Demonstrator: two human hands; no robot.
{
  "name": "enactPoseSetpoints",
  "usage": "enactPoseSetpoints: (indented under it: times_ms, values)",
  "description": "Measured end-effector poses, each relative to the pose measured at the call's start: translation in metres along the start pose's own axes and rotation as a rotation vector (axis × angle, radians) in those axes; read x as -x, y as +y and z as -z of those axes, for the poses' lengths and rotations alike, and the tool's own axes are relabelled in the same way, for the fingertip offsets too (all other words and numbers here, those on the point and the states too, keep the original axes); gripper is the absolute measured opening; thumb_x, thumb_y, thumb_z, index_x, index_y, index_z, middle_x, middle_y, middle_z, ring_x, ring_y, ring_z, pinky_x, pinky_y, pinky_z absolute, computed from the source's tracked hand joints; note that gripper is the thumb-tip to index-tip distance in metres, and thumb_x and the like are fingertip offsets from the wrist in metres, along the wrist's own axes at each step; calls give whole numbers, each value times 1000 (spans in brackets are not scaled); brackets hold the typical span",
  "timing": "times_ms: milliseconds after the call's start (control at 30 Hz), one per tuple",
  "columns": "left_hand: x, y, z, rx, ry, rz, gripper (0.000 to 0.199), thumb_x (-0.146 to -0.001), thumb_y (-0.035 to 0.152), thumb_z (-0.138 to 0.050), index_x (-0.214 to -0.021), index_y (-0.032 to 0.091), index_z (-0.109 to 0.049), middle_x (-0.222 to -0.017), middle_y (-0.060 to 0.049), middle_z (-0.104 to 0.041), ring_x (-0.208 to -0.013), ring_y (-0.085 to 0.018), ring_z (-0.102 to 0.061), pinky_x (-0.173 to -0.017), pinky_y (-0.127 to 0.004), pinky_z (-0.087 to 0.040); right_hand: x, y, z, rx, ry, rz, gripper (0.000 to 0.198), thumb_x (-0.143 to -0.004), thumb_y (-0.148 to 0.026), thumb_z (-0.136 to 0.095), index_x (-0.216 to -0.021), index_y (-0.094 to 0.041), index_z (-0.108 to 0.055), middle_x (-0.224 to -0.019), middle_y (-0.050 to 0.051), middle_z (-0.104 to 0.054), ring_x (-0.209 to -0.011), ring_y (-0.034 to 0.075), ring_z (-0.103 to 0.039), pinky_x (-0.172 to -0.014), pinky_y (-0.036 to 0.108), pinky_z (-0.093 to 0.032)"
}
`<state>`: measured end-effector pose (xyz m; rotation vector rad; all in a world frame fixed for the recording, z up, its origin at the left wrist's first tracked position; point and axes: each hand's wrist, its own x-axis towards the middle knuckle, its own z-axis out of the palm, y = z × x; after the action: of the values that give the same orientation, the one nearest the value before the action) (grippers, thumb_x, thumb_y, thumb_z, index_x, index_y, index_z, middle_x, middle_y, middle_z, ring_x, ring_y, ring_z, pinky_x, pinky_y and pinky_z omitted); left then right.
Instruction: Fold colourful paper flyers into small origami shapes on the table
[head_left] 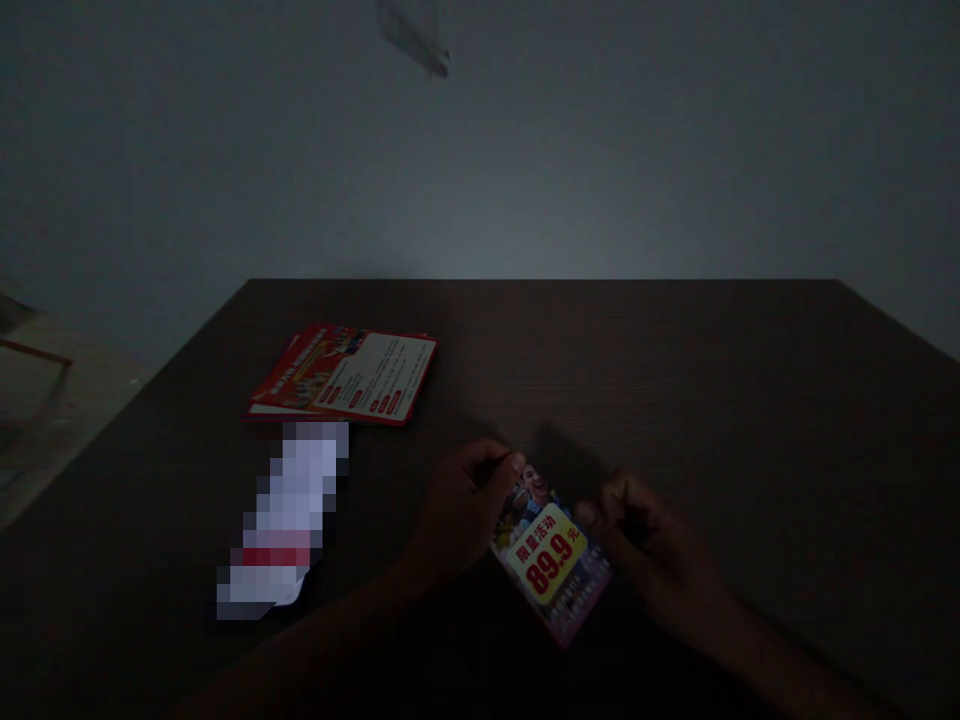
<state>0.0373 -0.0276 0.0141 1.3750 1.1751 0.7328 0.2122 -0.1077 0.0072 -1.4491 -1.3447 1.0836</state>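
Observation:
A small printed leaflet [551,555] shows a yellow panel with "89.9" in red. It lies tilted between my hands, low in the middle of the view. My left hand [469,505] grips its upper left edge, the thumb on top near the corner. Closed at the leaflet's right edge is my right hand [649,545], its thumb and curled fingers pinching there. Farther back on the left rests a stack of red and white flyers [352,375], slightly fanned. The dim light hides the undersides of my fingers.
The dark wooden table [637,360] reaches back to a grey wall [600,150]. Left of my left hand, a bright blurred-out screen [289,520], like a phone, lies just below the flyer stack. A translucent object [414,38] is at the top, against the wall.

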Motion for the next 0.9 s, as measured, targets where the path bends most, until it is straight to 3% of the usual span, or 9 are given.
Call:
enactPoseSetpoints:
  times_ms: [100,400,533,633,900]
  values:
    - [1,-3,-1,41,39,-7,18,-81,32,-58,-72,17,-61,-63,2,-60,-57,-11,-54,-52,-20,-42,-4,3,1,-22,89,-18,22,-88,-32,-54,-73,-23,-41,-66,-5,-40,-60,11,-41,-51,22,-38]
    - [3,-9,0,70,53,-27,16,-84,32,-55,-75,18,-57,-64,4,-56,-58,-10,-51,-53,-18,-40,-6,7,2,-14,125,-16,11,-82,-28,-61,-80,-23,-52,-74,-2,-55,-67,13,-53,-58,24,-45]
    - [4,-11,2,-1,24,-73,17,-83,31,-55,-73,18,-58,-65,3,-54,-61,-10,-49,-54,-19,-39,-7,3,6,-96,205,-79,13,-79,-30,-64,-77,-22,-54,-70,-2,-55,-63,11,-52,-55,22,-44]
    - [6,-10,3,-28,-23,-59,18,-82,32,-55,-71,18,-57,-57,5,-49,-52,-9,-45,-48,-19,-35,-9,-1,9,-198,257,-145,19,-75,-34,-68,-76,-21,-54,-68,-3,-55,-60,11,-52,-51,20,-44]
    - [6,-9,4,-32,-93,-47,18,-83,32,-53,-72,18,-56,-51,6,-48,-45,-9,-45,-45,-20,-34,-15,-2,10,-313,309,-262,27,-68,-38,-75,-73,-21,-55,-63,-4,-53,-54,10,-50,-46,21,-42]
